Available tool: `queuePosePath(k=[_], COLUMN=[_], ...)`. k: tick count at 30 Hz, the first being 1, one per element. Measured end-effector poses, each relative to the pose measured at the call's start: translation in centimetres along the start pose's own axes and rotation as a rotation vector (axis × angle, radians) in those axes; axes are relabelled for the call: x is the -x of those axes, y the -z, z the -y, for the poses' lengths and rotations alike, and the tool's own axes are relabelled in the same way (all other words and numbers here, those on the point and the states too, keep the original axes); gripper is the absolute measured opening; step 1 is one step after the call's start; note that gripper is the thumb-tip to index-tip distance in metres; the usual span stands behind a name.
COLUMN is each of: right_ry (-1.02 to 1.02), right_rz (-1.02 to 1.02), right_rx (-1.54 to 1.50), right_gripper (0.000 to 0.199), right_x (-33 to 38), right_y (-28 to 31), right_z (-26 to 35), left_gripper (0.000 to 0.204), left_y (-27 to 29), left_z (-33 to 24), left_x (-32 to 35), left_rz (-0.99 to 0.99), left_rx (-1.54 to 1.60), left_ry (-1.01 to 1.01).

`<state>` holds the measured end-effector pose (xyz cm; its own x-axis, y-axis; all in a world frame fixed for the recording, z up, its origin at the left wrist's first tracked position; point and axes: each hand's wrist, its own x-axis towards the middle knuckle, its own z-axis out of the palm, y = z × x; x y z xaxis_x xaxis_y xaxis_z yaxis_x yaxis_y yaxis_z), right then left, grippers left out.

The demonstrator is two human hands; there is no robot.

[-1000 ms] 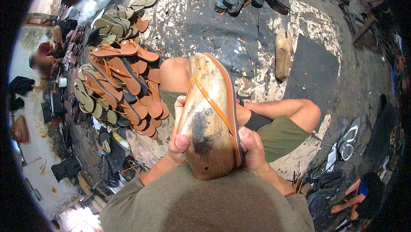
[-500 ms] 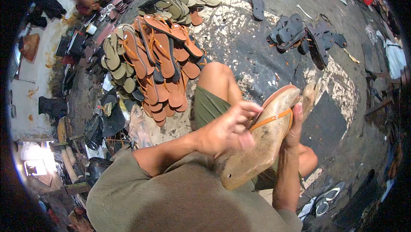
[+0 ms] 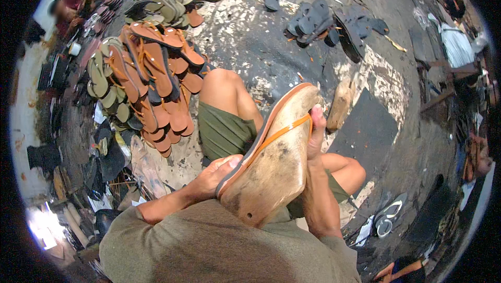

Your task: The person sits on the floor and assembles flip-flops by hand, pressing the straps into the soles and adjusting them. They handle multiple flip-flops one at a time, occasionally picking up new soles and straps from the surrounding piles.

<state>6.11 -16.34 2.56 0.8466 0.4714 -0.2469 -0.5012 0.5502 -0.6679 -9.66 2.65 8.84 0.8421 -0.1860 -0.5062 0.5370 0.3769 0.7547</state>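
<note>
A worn wooden shoe last point(image 3: 276, 173) lies over my lap, with a small dark hole near its heel end. An orange flip-flop strap point(image 3: 284, 129) crosses its upper face. Along the last's left side shows the flip-flop's brown sole point(image 3: 269, 121) with a dark edge. My left hand point(image 3: 216, 176) is closed on the sole's edge near the heel, thumb on top and fingers partly hidden. On the opposite side, my right hand point(image 3: 315, 139) grips the last and flip-flop near the toe. Its thumb presses beside the strap; its other fingers are hidden underneath.
Brown flip-flops with orange straps point(image 3: 156, 69) are heaped to the left, beside olive ones point(image 3: 169, 4). Black flip-flops point(image 3: 318, 25) lie ahead. Another wooden last point(image 3: 342, 103) and a dark sheet point(image 3: 360, 131) are at right. A person point(image 3: 68, 14) sits far left.
My left hand has moved from over the strap down to the sole's edge near the heel. The last and flip-flop have tilted, showing more of the sole. The view has shifted right.
</note>
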Motion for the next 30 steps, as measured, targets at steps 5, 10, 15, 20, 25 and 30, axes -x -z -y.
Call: queuePosePath(k=[5, 10, 15, 20, 25, 30], right_ry=[-0.128, 0.102, -0.33, -0.296, 0.119, 0.079], right_rz=[0.189, 0.194, 0.221, 0.481, 0.026, 0.009], right_rx=[0.377, 0.635, 0.061, -0.739, 0.144, 0.204], right_gripper=[0.061, 0.081, 0.074, 0.082, 0.083, 0.075], right_x=[-1.8, -1.3, 3.9, 5.8, 4.3, 3.9], right_y=[-0.2, -3.4, -0.1, -4.1, -2.9, -1.4], right_z=[4.5, 4.8, -0.4, -1.0, 0.7, 0.0], left_gripper=[0.06, 0.126, 0.118, 0.097, 0.085, 0.093], left_y=[1.6, -2.8, -2.4, -2.4, -1.3, -0.9], left_z=[-4.1, -5.0, -7.1, -7.3, -5.8, -4.0], left_x=[-4.2, -4.1, -7.5, -12.0, -11.9, -12.2], left_rz=[-0.204, 0.066, 0.114, 0.37, 0.138, 0.124], left_rx=[-0.732, -0.46, 0.319, 0.483, 0.11, -0.067], left_ry=[-0.471, -0.502, -0.592, -0.565, -0.411, -0.344])
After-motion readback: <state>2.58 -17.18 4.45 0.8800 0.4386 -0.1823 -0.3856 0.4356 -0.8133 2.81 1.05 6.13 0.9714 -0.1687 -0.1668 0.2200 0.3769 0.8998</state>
